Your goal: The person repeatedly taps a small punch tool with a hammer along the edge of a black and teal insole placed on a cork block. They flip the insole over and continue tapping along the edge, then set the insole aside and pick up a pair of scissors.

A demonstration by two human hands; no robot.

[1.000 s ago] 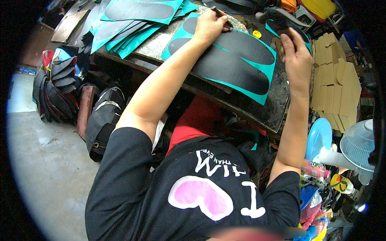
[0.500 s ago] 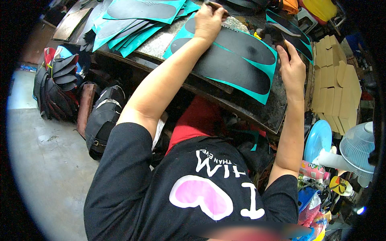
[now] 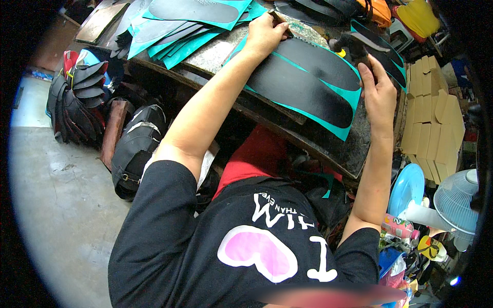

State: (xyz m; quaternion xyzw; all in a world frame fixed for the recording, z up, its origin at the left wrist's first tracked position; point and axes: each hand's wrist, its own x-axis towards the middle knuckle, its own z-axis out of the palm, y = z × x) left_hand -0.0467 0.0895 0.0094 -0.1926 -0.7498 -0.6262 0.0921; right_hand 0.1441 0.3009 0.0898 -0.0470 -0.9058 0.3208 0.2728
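Note:
My left hand (image 3: 263, 37) is closed on a short dark punch-like rod (image 3: 277, 19), over the far left of a teal sheet (image 3: 345, 132). Long black sole-shaped pieces (image 3: 303, 97) lie on this sheet, and small dots run along its far edge. Beyond the sheet's right end, my right hand (image 3: 379, 92) grips a dark hammer-like tool (image 3: 355, 49), whose exact form is hard to make out. To the left lies a stack of similar teal sheets (image 3: 172, 54) with black soles.
The dark worktable (image 3: 354, 159) has its near edge before me. More teal sheets with black soles (image 3: 382, 49) lie at the far right. Flattened cartons (image 3: 431, 118), a fan (image 3: 457, 197) and a blue basin (image 3: 406, 190) stand right. Bundled black soles (image 3: 77, 108) hang left.
The whole view has shifted slightly, so the table appears a little further right and lower. Both hands keep their holds, and the sheet shows no clear shift on the table.

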